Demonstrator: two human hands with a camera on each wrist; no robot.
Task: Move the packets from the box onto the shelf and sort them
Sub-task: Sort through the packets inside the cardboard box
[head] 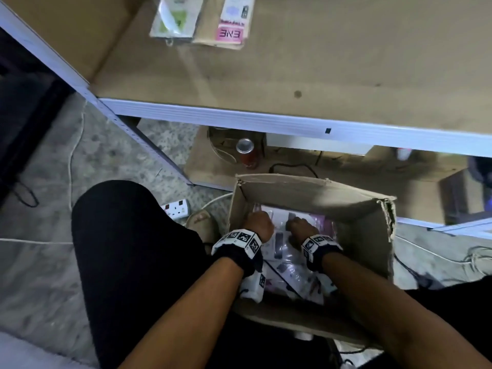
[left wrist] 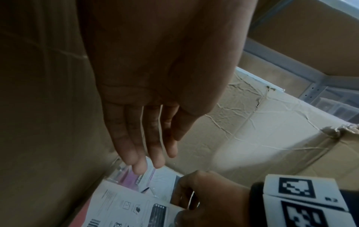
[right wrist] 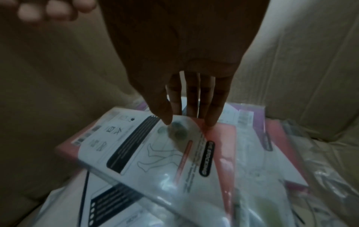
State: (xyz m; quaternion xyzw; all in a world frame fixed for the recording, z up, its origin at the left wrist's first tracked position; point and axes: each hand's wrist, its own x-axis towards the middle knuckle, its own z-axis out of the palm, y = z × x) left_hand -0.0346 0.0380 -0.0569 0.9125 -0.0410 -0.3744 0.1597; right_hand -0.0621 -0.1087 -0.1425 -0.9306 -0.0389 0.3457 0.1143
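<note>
1. Pink label point(head: 229, 34) on the shelf packet point(head: 234, 17): reads "ENE", seen upside down in the head view.
2. Black oval tag point(right wrist: 207, 159) on the top box packet point(right wrist: 155, 147): partly legible, appears to read "STOCKING"; leading characters blurred.
3. Same packet: care-symbol icons point(right wrist: 108, 133) and a leg outline drawing point(right wrist: 155, 155); small print unreadable.
4. Wrist bands point(head: 243, 239): black-and-white square code markers, no readable characters.

Both forearms reach straight down, side by side, a tagged band on each wrist. Left hand point(head: 259, 225) has fingers point(left wrist: 136, 153) extended and close together, pointing down. Right hand point(head: 300, 226) likewise, its fingers point(right wrist: 211, 107) straight, tips lowest.
</note>
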